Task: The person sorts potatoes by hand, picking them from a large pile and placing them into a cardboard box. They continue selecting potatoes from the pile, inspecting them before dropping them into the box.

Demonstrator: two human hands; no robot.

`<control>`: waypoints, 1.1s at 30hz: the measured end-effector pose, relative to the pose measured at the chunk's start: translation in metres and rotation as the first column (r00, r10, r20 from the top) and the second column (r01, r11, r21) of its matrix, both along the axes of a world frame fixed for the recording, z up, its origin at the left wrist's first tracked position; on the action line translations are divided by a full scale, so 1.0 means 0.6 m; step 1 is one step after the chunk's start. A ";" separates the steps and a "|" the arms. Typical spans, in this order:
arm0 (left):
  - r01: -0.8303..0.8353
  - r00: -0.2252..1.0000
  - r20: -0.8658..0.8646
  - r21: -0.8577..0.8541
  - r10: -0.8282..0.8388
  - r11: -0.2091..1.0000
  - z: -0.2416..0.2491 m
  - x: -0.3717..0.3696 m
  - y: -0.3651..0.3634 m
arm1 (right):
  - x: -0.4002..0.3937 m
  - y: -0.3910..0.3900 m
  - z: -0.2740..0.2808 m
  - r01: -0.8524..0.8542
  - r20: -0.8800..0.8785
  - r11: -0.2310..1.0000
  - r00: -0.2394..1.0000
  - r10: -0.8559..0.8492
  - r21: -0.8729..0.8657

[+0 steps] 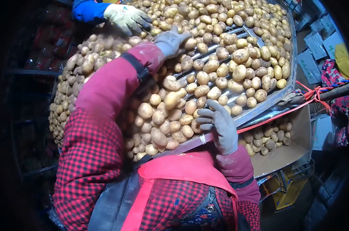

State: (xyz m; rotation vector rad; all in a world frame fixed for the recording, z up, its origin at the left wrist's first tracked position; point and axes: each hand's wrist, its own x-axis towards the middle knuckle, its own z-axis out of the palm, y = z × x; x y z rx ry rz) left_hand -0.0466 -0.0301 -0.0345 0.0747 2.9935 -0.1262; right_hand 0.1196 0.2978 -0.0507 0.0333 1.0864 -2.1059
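Many potatoes cover a large sorting table with metal slats. My left hand, in a grey glove, reaches far across the pile at the top, resting on potatoes near the other person's gloved hand. What its fingers hold, if anything, is hard to see. At the near edge, my right hand, also gloved in grey, is raised beside the potatoes with its fingers apart and curved, and no potato shows in it.
Another person's hand in a pale glove and blue sleeve touches the pile at the top. A cardboard box with potatoes stands below the table's right edge. A red cord is tied to a pole at the right.
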 end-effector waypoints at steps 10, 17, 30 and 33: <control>-0.279 0.960 0.091 0.258 0.264 0.925 -0.023 -0.185 0.015 | -0.010 -0.012 -0.029 0.054 0.033 0.992 0.998 -0.050 -0.118; -0.248 0.952 0.175 0.922 0.251 0.298 0.078 -0.146 0.066 | -0.013 -0.017 -0.033 0.038 0.019 0.993 0.999 -0.036 -0.112; 0.076 0.974 0.208 0.052 -0.086 0.996 -0.041 -0.061 0.079 | -0.028 -0.012 -0.041 0.066 0.139 0.964 0.990 -0.031 -0.256; 0.096 0.978 0.160 0.210 -0.131 0.973 -0.035 -0.047 0.063 | -0.029 -0.013 -0.037 0.062 0.123 0.951 0.992 -0.026 -0.302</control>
